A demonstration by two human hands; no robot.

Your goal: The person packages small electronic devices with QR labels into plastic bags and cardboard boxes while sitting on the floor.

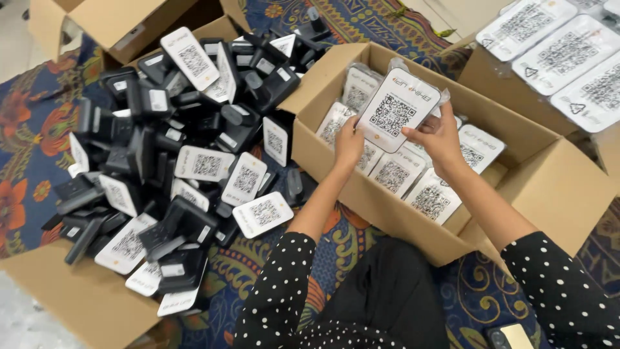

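Both my hands hold one white plaque with a square code pattern, sealed in a clear bag (397,110), above an open cardboard box (555,187). My left hand (349,143) grips its lower left edge. My right hand (438,137) grips its right side. Under the hands, several bagged plaques of the same kind (413,178) stand in rows inside the box.
A big heap of loose black stands and white code plaques (187,148) lies on flattened cardboard (71,297) to the left. Another open box (116,22) sits at top left. More bagged plaques (562,52) are stacked at top right. A patterned rug (19,116) covers the floor.
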